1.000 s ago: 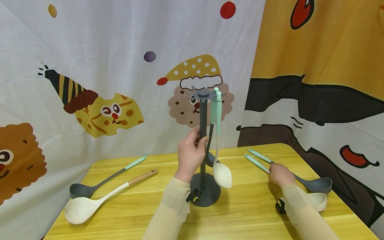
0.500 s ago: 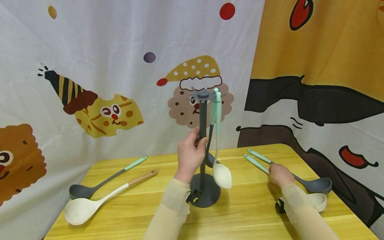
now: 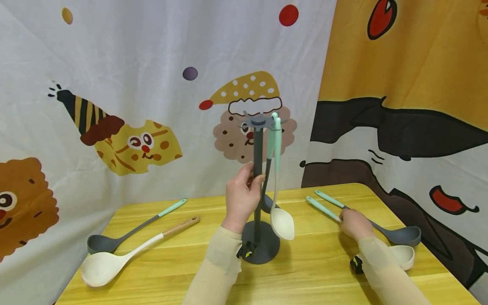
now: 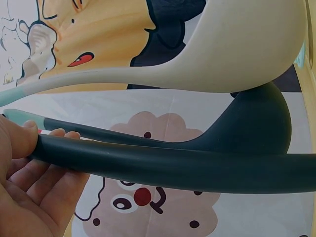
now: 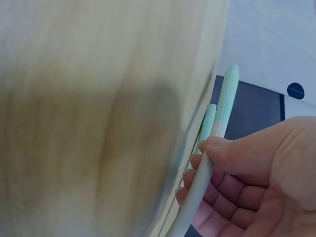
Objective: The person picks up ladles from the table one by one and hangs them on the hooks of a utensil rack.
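My left hand (image 3: pixel 242 195) grips the dark grey upright pole (image 3: pixel 258 154) of a utensil stand, between thumb and fingers. From the stand's hooked top (image 3: pixel 258 123) hang a cream ladle (image 3: pixel 282 223) with a mint handle and, behind it, a dark grey ladle (image 4: pixel 261 123). At the right of the table my right hand (image 3: pixel 357 224) pinches the pale shaft of another cream ladle (image 5: pixel 197 190), just below its mint handle. That ladle's bowl (image 3: pixel 404 256) shows beyond my sleeve, which hides part of its shaft.
A dark grey ladle (image 3: pixel 405 235) lies just behind my right hand. On the left of the wooden table (image 3: pixel 305 271) lie another dark grey ladle (image 3: pixel 104 243) and a cream ladle with a wooden handle (image 3: pixel 103 267). A patterned cloth (image 3: pixel 152 51) hangs behind the table.
My right hand has shifted slightly left, and the mint end of the cream ladle in it has moved left too. The left hand keeps its grip on the pole.
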`<state>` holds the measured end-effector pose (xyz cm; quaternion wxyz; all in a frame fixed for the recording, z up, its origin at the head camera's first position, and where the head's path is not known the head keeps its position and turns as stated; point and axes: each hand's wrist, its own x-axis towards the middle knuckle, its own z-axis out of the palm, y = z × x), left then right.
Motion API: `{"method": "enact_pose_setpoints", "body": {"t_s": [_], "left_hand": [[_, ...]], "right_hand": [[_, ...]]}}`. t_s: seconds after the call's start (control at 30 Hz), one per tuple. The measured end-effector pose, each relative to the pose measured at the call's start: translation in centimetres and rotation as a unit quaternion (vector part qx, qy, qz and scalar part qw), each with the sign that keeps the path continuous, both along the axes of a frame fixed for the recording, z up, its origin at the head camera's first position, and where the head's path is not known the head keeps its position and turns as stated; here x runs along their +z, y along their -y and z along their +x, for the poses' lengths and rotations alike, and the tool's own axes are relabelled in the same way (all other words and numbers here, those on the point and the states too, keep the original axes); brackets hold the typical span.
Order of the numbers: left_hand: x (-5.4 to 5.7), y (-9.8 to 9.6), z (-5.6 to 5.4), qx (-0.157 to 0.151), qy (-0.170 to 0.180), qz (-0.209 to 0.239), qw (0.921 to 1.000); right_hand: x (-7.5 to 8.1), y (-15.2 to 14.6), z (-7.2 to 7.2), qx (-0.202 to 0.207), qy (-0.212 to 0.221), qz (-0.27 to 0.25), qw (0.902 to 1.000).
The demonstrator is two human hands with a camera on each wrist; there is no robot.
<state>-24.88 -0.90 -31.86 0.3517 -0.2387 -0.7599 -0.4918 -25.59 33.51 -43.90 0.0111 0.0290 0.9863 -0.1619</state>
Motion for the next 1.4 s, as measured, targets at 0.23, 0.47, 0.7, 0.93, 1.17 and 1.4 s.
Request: {"method": "enact_pose_setpoints", "body": {"t_s": [0.23,0.47,0.7,0.93,1.17,1.4], "left_hand": [[-0.1,0.0,0.0,-0.003,-0.001,0.002,1.0000],[-0.1,0.0,0.0,-0.001,0.000,0.001,1.0000],[-0.2,0.0,0.0,-0.001,0.006,0.000,1.0000],[-0.1,0.0,0.1,0.000,0.011,0.000,0.9999],[0.0,0.0,0.1,0.001,0.008,0.002,1.0000],[-0.1,0.0,0.0,0.003,0.003,0.001,1.0000]], "right_hand": [[0.3,0.7,0.1,0.023,-0.032,-0.009,0.9992],[0.7,1.5,0.1,0.043,-0.066,-0.031,0.9964],[1.2,2.3,0.1,0.053,-0.099,-0.046,0.9926],[2.2,3.0,0.4,0.068,-0.135,-0.075,0.9857],[3.7,4.1,0.9,0.074,-0.162,-0.095,0.9795],[4.5,4.9,1.0,0.085,-0.182,-0.101,0.9743]]}}
